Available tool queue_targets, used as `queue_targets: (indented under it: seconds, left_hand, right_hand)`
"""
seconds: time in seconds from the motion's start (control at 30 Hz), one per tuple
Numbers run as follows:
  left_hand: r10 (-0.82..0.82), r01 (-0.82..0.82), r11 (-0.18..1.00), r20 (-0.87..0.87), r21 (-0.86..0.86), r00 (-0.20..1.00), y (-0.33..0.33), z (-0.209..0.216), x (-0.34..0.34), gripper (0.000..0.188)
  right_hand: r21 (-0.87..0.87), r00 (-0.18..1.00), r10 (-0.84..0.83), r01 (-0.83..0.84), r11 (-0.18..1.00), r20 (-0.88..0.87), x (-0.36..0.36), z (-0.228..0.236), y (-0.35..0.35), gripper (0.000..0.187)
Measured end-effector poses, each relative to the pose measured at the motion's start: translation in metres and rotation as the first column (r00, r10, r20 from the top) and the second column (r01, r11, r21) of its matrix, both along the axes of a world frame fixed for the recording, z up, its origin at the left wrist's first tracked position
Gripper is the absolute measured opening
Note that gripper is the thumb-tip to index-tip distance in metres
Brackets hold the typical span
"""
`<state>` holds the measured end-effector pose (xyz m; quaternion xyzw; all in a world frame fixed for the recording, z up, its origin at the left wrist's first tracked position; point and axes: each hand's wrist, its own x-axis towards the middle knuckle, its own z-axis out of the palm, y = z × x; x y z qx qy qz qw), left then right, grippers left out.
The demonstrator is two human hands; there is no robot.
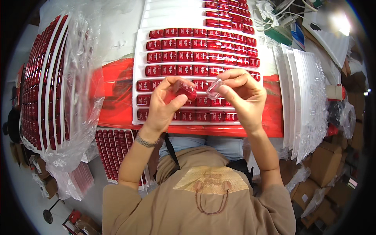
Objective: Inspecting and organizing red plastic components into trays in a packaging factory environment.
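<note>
My left hand (161, 105) is closed around a small, glossy dark red container (187, 90), gripping it between thumb and fingers. My right hand (247, 96) pinches a crumpled-looking piece of clear plastic (214, 90) just to the right of it, with a small gap between the two. Both hands hover over the near rows of a white tray (141, 51). Several rows of red containers (184, 57) with pale print fill that tray, and my hands hide some of the nearer ones.
Plastic-wrapped trays of red pieces (41, 90) stand on the left. White trays (303, 98) lean at the right. A red sheet (115, 92) lies under the work tray. Cables (290, 13) tangle at the back right, and cardboard boxes (325, 162) sit lower right.
</note>
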<state>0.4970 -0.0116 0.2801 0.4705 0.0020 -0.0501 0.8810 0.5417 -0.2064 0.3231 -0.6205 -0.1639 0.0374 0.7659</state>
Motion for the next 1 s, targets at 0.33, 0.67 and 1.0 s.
queue_targets:
  seconds: [0.33,0.67,1.0]
  left_hand:
    - [0.0,-0.007,0.992,0.056,0.126,0.998,-0.016,-0.006,-0.009,0.039]
    - [-0.09,-0.346,0.217,0.372,0.913,0.924,0.017,-0.011,0.022,0.032]
    - [-0.205,-0.364,-0.119,0.336,0.924,0.919,0.051,0.002,0.011,0.039]
  right_hand:
    - [-0.421,0.867,0.031,0.21,0.882,0.497,-0.011,-0.009,0.016,0.02]
    - [-0.781,0.911,0.019,0.342,0.522,0.412,-0.028,0.04,-0.111,0.035]
    - [-0.867,0.878,-0.177,0.371,-0.332,0.444,-0.071,0.046,-0.23,0.023]
